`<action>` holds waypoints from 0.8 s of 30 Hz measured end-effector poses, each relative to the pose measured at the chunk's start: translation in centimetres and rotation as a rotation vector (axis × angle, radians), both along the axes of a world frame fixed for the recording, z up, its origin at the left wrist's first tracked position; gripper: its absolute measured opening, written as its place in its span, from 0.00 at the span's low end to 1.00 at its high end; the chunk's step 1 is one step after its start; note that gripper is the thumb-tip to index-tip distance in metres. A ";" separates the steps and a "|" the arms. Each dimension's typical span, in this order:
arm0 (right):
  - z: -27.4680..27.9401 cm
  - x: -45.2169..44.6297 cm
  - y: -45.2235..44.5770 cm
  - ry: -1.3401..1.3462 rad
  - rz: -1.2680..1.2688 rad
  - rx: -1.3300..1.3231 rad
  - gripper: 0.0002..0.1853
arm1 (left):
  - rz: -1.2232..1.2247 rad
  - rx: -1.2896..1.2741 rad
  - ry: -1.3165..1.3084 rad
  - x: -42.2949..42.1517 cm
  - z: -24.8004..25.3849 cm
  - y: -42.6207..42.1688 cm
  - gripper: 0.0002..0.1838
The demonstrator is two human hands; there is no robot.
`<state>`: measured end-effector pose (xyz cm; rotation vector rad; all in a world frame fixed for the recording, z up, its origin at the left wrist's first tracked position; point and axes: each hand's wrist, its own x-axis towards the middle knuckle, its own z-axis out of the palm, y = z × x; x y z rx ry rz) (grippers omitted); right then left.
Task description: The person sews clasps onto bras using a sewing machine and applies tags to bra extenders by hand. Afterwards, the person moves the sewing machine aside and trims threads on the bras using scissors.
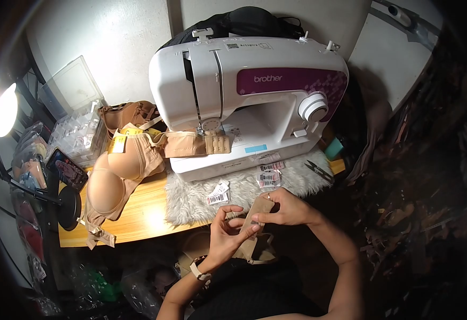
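Between my two hands, in front of the table edge, is the band of a beige bra (262,207), with small dark marks near its middle. My left hand (226,233) pinches its lower part with the thumb, the other fingers curled behind. Gripping the upper part, my right hand (289,209) presses its thumb near those marks. The rest of this bra hangs over my lap, partly hidden. Another beige bra (107,189) lies on the table, its hook-and-eye band (190,145) under the needle area of the white sewing machine (190,101).
Printed labels (269,178) and more labels (219,193) lie on a grey fluffy mat (185,205). Thread snips (318,170) rest at its right. A phone (67,169), a clear plastic box (77,133) and a lit lamp (0,114) stand at the left.
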<state>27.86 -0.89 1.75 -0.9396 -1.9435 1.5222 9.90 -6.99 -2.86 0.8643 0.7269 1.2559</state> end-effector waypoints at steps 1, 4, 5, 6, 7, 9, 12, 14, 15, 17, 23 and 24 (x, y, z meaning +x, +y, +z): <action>0.0 0.0 0.1 -0.024 -0.006 0.015 0.12 | -0.042 -0.019 -0.005 -0.4 0.2 0.1 0.21; -0.3 0.1 0.4 -0.044 -0.004 0.080 0.14 | -0.076 -0.035 0.013 -0.8 0.0 0.2 0.21; -0.3 0.2 0.4 -0.044 -0.004 0.080 0.14 | -0.073 -0.029 0.033 -0.8 -0.1 0.3 0.21; -0.4 0.3 0.4 -0.058 -0.006 0.110 0.16 | -0.075 -0.027 0.033 -0.7 -0.1 0.3 0.21; -0.4 0.3 0.4 -0.071 -0.008 0.140 0.17 | -0.070 -0.028 0.020 -0.6 -0.1 0.3 0.21; -0.4 0.5 0.3 -0.062 -0.008 0.155 0.18 | -0.064 -0.030 0.006 -0.6 -0.3 0.3 0.21; -0.4 0.7 0.3 -0.069 0.006 0.183 0.17 | -0.067 0.005 0.054 -0.4 -0.4 0.3 0.20; -0.2 0.7 0.1 -0.085 0.018 0.196 0.16 | -0.040 0.031 0.076 -0.1 -0.3 0.3 0.20; 0.3 0.5 -0.1 -0.133 -0.015 0.198 0.14 | -0.039 0.033 0.076 0.0 -0.2 0.3 0.20; 1.1 0.0 -0.5 -0.180 -0.048 0.201 0.13 | -0.016 0.023 0.062 0.2 -0.2 0.4 0.20; 1.9 -0.5 -1.1 -0.273 -0.137 0.290 0.10 | -0.025 0.013 0.054 0.4 -0.3 0.3 0.20; 2.1 -0.5 -1.1 -0.284 -0.130 0.265 0.10 | -0.024 0.013 0.053 0.4 -0.4 0.3 0.20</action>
